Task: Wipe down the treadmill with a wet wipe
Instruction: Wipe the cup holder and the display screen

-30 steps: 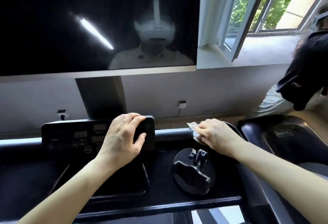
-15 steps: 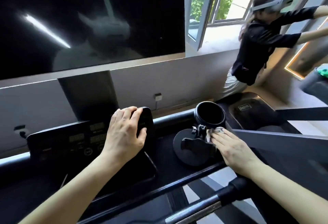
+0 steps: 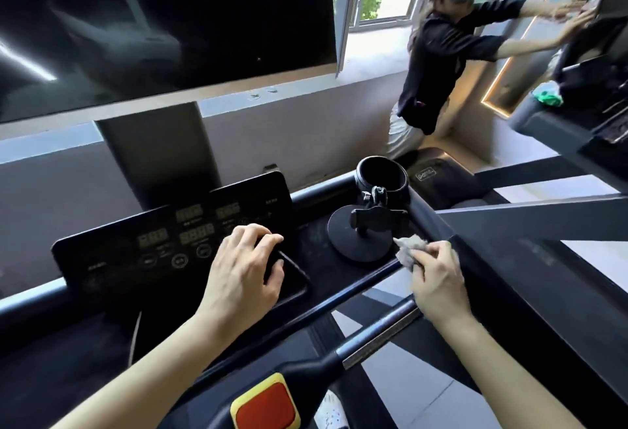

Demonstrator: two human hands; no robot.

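Gym wall, dark screen [image 3: 163, 20] mounted above. Treadmill console [image 3: 163, 238] — black, panel tilted. Phone holder [image 3: 363, 241], round base, on the tray. Left hand [image 3: 244, 272] rests on the console, fingers spread, gripping nothing. Right hand [image 3: 438, 279] pinches the crumpled wet wipe [image 3: 409, 250] — just beside the holder's base.

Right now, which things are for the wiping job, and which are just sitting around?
For the job: the wet wipe, pinched in the right hand; the treadmill panel, where the left hand rests.

Just sitting around: the phone stand, the red button, the big dark screen, the other person by the window.
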